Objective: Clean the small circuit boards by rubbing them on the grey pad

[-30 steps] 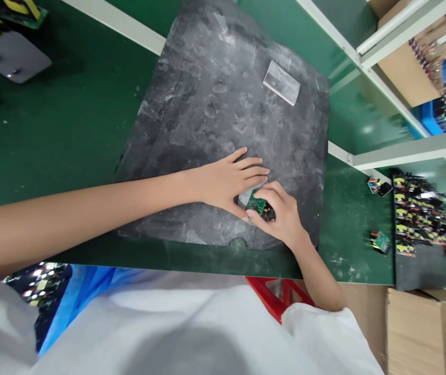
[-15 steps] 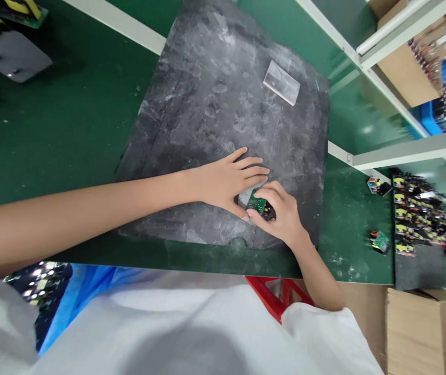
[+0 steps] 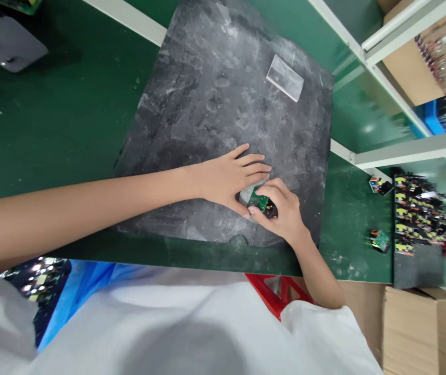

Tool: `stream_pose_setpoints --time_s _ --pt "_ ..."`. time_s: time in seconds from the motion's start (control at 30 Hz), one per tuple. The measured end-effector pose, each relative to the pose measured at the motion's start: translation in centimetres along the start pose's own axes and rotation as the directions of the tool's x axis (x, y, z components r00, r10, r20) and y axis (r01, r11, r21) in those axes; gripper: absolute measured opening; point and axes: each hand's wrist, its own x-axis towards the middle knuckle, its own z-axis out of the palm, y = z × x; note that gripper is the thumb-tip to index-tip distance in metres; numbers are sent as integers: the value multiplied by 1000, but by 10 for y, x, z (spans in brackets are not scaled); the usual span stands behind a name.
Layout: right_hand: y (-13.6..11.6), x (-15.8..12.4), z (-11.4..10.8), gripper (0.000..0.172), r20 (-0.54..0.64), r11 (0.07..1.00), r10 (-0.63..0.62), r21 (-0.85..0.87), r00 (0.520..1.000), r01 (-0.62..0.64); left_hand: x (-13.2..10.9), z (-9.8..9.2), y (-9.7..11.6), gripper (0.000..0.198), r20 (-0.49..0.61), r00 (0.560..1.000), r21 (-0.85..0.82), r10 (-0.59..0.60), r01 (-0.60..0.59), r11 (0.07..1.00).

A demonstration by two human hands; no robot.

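A small green circuit board [image 3: 259,200] with dark parts on one side is pinched between the thumb and fingers of my right hand [image 3: 284,208], low over the black mat [image 3: 207,112]. My left hand [image 3: 228,178] lies palm down beside it, fingers spread and stretched out on the mat. Its thumb comes close to my right thumb. Between the two hands shows a pale grey piece [image 3: 245,196], partly covered by my left hand, so its shape is hidden. Farther up the mat rests a flat, whitish rectangular block [image 3: 285,77].
Rows of small black-and-yellow assemblies [image 3: 412,211] stand at the right. Two loose assemblies, one with a green board [image 3: 380,240], lie on the green table [image 3: 348,224]. White rails [image 3: 410,148] cross the right side. A cardboard box [image 3: 410,328] is lower right; a grey fixture [image 3: 10,44] upper left.
The view has shifted slightly. Both hands keep nearly the same pose, and the circuit board stays in my right hand.
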Motion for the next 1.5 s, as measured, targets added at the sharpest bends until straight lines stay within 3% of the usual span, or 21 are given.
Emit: stream_pose_setpoints --time_s 1.1,1.27,1.5 --pt "3 0 -3 21 24 998 5 -59 1000 -4 5 1 1 81 25 999 -20 -36 36 999" --pt "-1 1 -3 17 16 1000 -1 -30 1000 2 3 2 1 76 -9 1000 -25 -20 19 1000" --pt "-7 1 -1 14 -24 991 26 -130 999 -29 1 5 -1 77 -65 998 -13 15 -16 1000"
